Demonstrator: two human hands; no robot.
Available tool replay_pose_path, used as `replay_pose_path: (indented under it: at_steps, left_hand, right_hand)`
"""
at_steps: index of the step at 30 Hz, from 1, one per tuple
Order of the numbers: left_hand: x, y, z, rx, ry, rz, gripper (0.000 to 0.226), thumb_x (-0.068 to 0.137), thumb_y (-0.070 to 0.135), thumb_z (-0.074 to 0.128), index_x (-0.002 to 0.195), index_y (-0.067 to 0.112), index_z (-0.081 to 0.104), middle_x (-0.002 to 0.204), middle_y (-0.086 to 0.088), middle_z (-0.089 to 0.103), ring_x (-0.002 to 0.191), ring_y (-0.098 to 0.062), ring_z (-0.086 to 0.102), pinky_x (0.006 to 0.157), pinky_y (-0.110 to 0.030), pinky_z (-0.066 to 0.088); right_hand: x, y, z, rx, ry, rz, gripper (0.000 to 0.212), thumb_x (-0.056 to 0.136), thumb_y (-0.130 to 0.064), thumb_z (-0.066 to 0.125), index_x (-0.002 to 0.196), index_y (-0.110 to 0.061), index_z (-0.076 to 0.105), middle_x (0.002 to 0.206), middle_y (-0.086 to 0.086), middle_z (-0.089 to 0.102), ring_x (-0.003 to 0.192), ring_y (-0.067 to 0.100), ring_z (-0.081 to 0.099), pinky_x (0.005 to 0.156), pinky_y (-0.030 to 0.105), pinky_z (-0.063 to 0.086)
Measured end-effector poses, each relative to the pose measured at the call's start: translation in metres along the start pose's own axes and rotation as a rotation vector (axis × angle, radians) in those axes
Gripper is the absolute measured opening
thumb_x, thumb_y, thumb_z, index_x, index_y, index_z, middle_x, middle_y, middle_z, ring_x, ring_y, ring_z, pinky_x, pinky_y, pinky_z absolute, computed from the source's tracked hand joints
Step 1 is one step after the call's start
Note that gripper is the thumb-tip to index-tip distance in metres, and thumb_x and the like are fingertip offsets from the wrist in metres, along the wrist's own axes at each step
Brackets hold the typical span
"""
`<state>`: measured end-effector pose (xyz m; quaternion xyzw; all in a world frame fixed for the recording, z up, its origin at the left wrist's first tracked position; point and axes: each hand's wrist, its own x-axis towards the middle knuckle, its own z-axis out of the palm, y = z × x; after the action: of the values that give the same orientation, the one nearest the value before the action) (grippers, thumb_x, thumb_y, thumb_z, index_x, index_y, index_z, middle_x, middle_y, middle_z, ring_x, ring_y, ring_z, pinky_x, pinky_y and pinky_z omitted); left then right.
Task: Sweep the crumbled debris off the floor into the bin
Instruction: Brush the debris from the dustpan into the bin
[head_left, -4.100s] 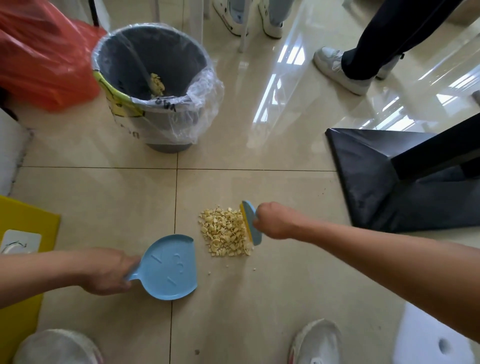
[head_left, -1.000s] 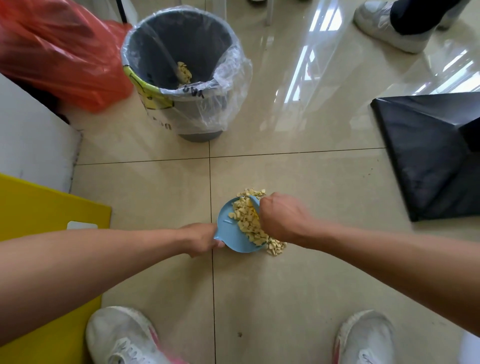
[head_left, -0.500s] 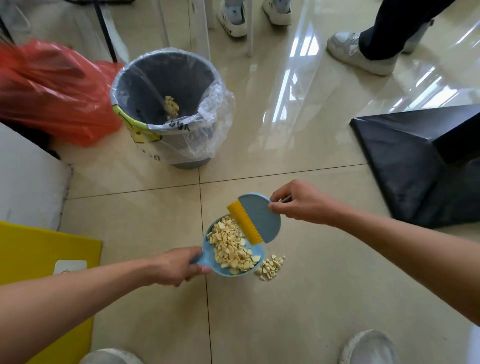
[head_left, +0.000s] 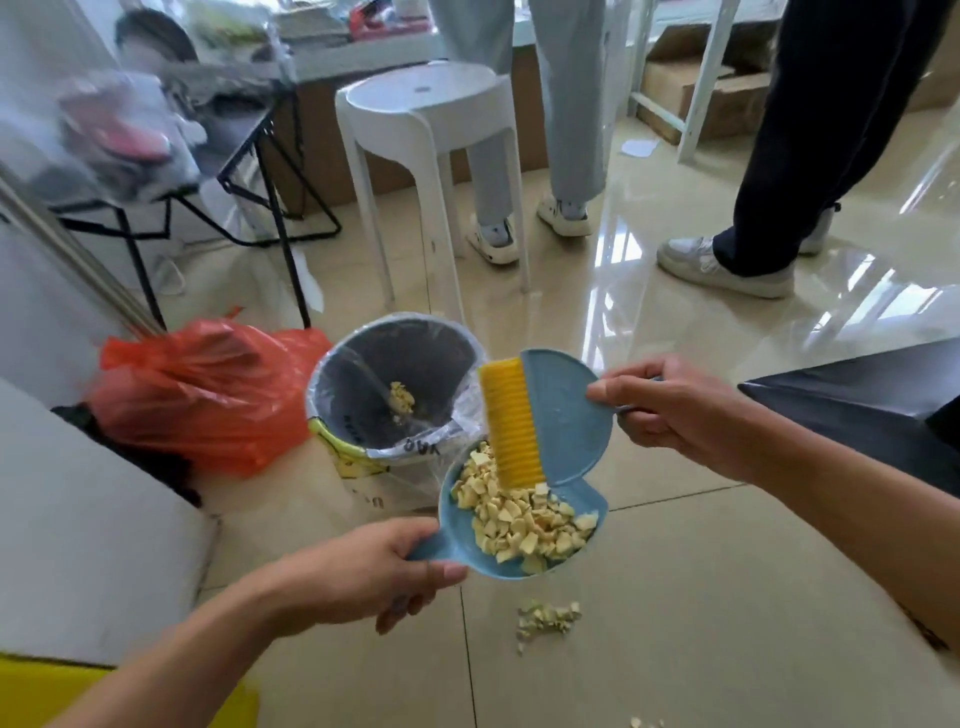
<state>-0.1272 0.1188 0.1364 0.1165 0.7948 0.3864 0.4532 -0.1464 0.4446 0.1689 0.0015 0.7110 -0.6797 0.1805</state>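
Observation:
My left hand (head_left: 374, 571) grips the handle of a small blue dustpan (head_left: 457, 558) held in the air, full of pale yellow crumbled debris (head_left: 519, 519). My right hand (head_left: 670, 410) holds a blue hand brush (head_left: 566, 415) with yellow bristles resting against the pile at the pan's far side. The grey bin (head_left: 363, 400), lined with clear plastic and holding a few crumbs, stands on the floor just beyond and left of the pan. A small clump of leftover debris (head_left: 548, 618) lies on the tile below the pan.
A red plastic bag (head_left: 197, 395) lies left of the bin, beside a white box (head_left: 88, 525). A white stool (head_left: 431, 124) and two persons' legs (head_left: 561, 130) stand behind. A black slab (head_left: 857, 405) lies at right. A yellow board (head_left: 31, 691) is at bottom left.
Both hands have lifted the loaded dustpan and brush off the floor and carried them toward the bin. My head has tilted up, showing more of the room. A small clump stayed on the tile.

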Motion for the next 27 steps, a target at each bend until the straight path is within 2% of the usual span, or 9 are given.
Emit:
replay_pose_path:
  at_steps: [2, 6, 9, 12, 15, 18, 22, 24, 27]
  left_hand:
    - [-0.009, 0.012, -0.026, -0.009, 0.080, 0.006, 0.021, 0.101, 0.035, 0.062, 0.089, 0.018, 0.058, 0.064, 0.002, 0.058, 0.047, -0.010, 0.048, 0.050, -0.023, 0.041]
    - [-0.021, 0.015, -0.073, -0.098, 0.202, -0.011, 0.026, 0.097, 0.037, 0.065, 0.092, 0.012, 0.063, 0.068, -0.006, 0.059, 0.048, -0.014, 0.048, 0.049, -0.026, 0.039]
    - [-0.020, 0.003, -0.101, -0.206, 0.310, -0.084, 0.038, 0.097, 0.038, 0.065, 0.106, 0.002, 0.065, 0.069, -0.007, 0.058, 0.048, -0.015, 0.045, 0.046, -0.026, 0.034]
    - [-0.011, -0.009, -0.121, -0.218, 0.466, -0.186, 0.034, 0.096, 0.040, 0.067, 0.104, 0.007, 0.068, 0.065, -0.004, 0.060, 0.046, -0.013, 0.049, 0.042, -0.022, 0.033]
    - [0.002, -0.014, -0.130, -0.027, 0.637, -0.227, 0.030, 0.096, 0.039, 0.068, 0.102, 0.010, 0.068, 0.064, -0.005, 0.069, 0.045, -0.014, 0.059, 0.040, -0.024, 0.039]
    - [0.015, -0.019, -0.130, 0.446, 0.825, -0.205, 0.021, 0.096, 0.041, 0.064, 0.094, 0.020, 0.066, 0.066, -0.003, 0.076, 0.042, -0.013, 0.069, 0.044, -0.027, 0.053]
    - [0.031, -0.032, -0.122, 1.001, 0.990, -0.098, 0.025, 0.096, 0.041, 0.058, 0.109, 0.023, 0.068, 0.088, -0.005, 0.077, 0.075, -0.028, 0.076, 0.065, -0.038, 0.061]
    - [0.037, -0.032, -0.113, 1.023, 1.024, -0.062, 0.023, 0.096, 0.037, 0.057, 0.110, 0.022, 0.067, 0.091, -0.008, 0.077, 0.080, -0.033, 0.076, 0.066, -0.039, 0.058]
    - [0.042, -0.032, -0.107, 0.847, 1.018, -0.096, 0.023, 0.093, 0.040, 0.060, 0.108, 0.026, 0.071, 0.089, -0.006, 0.077, 0.079, -0.031, 0.075, 0.066, -0.037, 0.058]
  right_hand:
    - [0.014, -0.021, 0.004, 0.093, 0.053, -0.039, 0.021, 0.092, -0.020, 0.068, 0.094, 0.000, 0.073, 0.063, 0.002, 0.023, 0.051, 0.011, 0.022, 0.042, 0.018, 0.022]
    - [0.049, -0.039, 0.012, 0.191, 0.101, -0.066, 0.022, 0.095, -0.017, 0.065, 0.077, -0.014, 0.077, 0.061, -0.003, 0.028, 0.048, 0.008, 0.026, 0.039, 0.017, 0.023]
    - [0.077, -0.040, 0.021, 0.158, 0.122, -0.047, 0.013, 0.096, -0.018, 0.064, 0.093, -0.007, 0.070, 0.059, -0.003, 0.032, 0.048, 0.009, 0.027, 0.041, 0.019, 0.021]
    - [0.105, -0.039, 0.037, 0.105, 0.148, -0.012, 0.017, 0.099, -0.020, 0.059, 0.101, -0.006, 0.068, 0.058, -0.002, 0.040, 0.047, 0.009, 0.032, 0.043, 0.019, 0.025]
    - [0.129, -0.036, 0.063, -0.019, 0.245, 0.021, 0.020, 0.099, -0.013, 0.056, 0.103, 0.000, 0.070, 0.059, 0.002, 0.049, 0.045, 0.010, 0.040, 0.041, 0.019, 0.032]
    - [0.150, -0.025, 0.090, -0.128, 0.311, 0.057, 0.024, 0.096, -0.009, 0.057, 0.101, 0.011, 0.068, 0.066, 0.011, 0.055, 0.051, 0.015, 0.047, 0.045, 0.023, 0.038]
    - [0.167, -0.008, 0.112, -0.246, 0.293, 0.139, 0.020, 0.091, -0.013, 0.057, 0.093, 0.005, 0.067, 0.066, 0.012, 0.057, 0.053, 0.020, 0.051, 0.048, 0.028, 0.040]
    - [0.168, -0.003, 0.120, -0.297, 0.299, 0.153, 0.015, 0.091, -0.014, 0.058, 0.086, -0.001, 0.064, 0.065, 0.009, 0.056, 0.051, 0.020, 0.051, 0.045, 0.027, 0.041]
    - [0.167, 0.002, 0.125, -0.385, 0.314, 0.162, 0.016, 0.092, -0.019, 0.061, 0.089, -0.003, 0.064, 0.068, 0.008, 0.057, 0.054, 0.019, 0.055, 0.045, 0.026, 0.042]
